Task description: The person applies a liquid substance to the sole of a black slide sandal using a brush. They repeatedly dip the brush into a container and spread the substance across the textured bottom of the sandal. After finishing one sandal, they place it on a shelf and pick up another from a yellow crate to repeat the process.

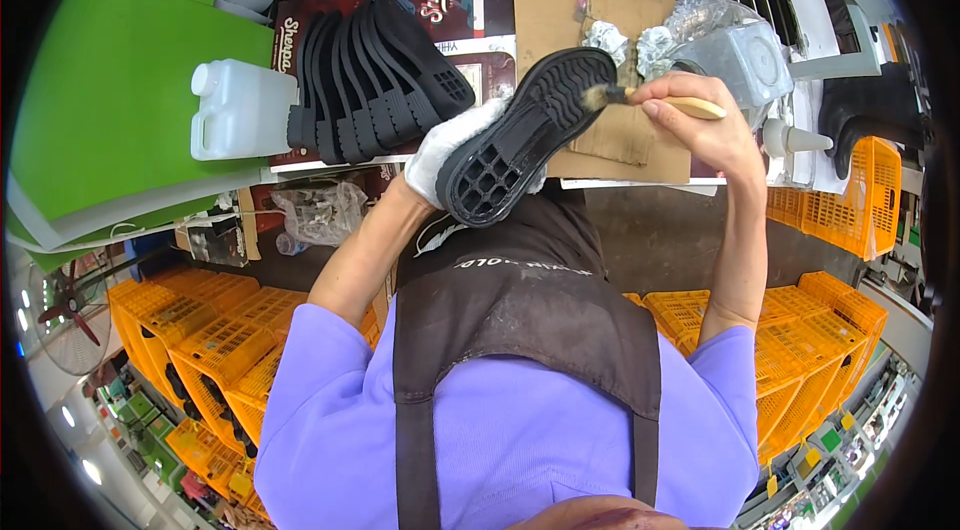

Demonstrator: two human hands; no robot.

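Note:
My left hand point(450, 152), in a white glove, grips a black shoe sole point(548, 125) and holds it tilted above the table's near edge. The sole's hollow side faces up, with wavy ribs at the toe and a grid of pockets at the heel. Bare and closed, my right hand point(705, 115) holds a brush point(708, 108) by its pale wooden handle. The brush's light bristles touch or hover just over the sole near the toe; which one I cannot tell. To the left, several black soles point(375, 80) stand packed in a row.
A white jug point(245, 110) stands left of the sole row. Flat cardboard point(640, 155) lies under my right hand. Beyond it are a clear plastic container point(745, 60), crumpled wrapping and a white nozzle bottle point(795, 138). Orange crates point(225, 320) stand behind me on both sides.

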